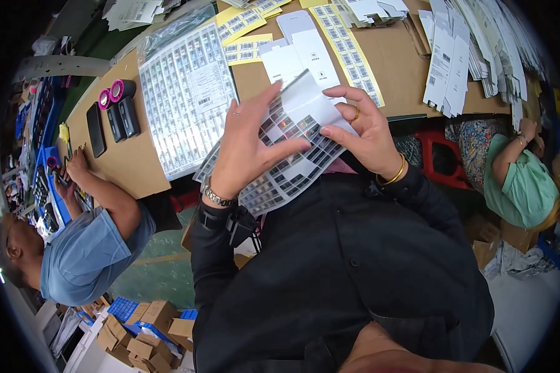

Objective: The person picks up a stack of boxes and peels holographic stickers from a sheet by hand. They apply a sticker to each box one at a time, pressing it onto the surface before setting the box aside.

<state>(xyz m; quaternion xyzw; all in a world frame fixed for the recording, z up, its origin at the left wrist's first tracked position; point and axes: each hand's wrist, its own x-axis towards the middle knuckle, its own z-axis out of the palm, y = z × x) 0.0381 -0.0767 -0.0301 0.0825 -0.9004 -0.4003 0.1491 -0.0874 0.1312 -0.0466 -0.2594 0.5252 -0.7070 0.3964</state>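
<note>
A glossy sheet of small dark square stickers (pixel 298 180), partly blank white at its top, is bent between my hands in front of my chest. My left hand (pixel 246 146) is at the sheet's left side, thumb stretched across its face and index finger near the upper edge; its other fingers are partly hidden. My right hand (pixel 370 133) pinches the blank right part between thumb and fingers. Just beyond lies a flat white carton (pixel 311 53) on the table. Left of it is a large clear-wrapped sheet of silvery labels (pixel 162 102).
Yellow-edged barcode label strips (pixel 345 50) and stacked flat white cartons (pixel 448 62) cover the far table. At left are purple tape rolls (pixel 123 89), a black phone (pixel 96 129) and two dark boxy objects (pixel 129 117). Co-workers sit left (pixel 87 255) and right (pixel 522 180).
</note>
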